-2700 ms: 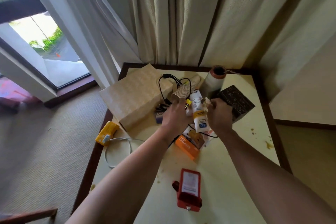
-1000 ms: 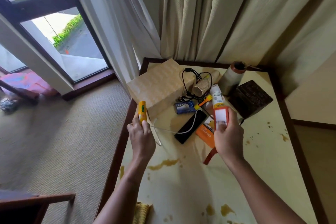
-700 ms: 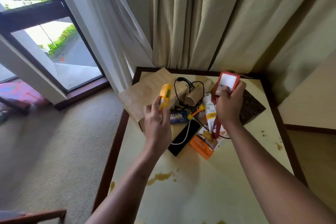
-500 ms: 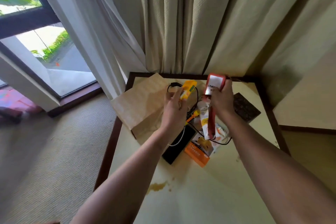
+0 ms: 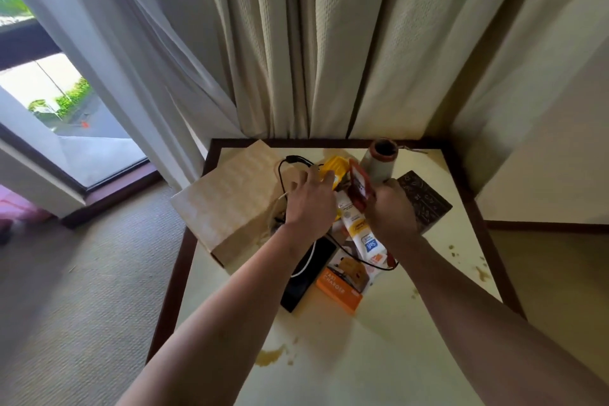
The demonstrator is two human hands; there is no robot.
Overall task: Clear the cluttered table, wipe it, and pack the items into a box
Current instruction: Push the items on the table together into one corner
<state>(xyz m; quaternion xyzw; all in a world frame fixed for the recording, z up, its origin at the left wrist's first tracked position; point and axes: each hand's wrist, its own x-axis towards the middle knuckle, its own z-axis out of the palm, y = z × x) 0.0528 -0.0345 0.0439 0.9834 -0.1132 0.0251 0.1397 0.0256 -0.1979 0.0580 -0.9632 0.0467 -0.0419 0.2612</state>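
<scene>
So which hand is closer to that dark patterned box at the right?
Right. The right hand sits directly beside the dark patterned box, overlapping its near edge; the left hand is farther left, beyond the tube.

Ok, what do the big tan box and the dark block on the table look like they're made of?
The tan box looks like cardboard or paper-wrapped board: matte, with a faint printed pattern and crisp folded edges. The dark block could be carved wood or embossed card: dull dark brown, with pale markings on top. The picture leaves it open.
</scene>
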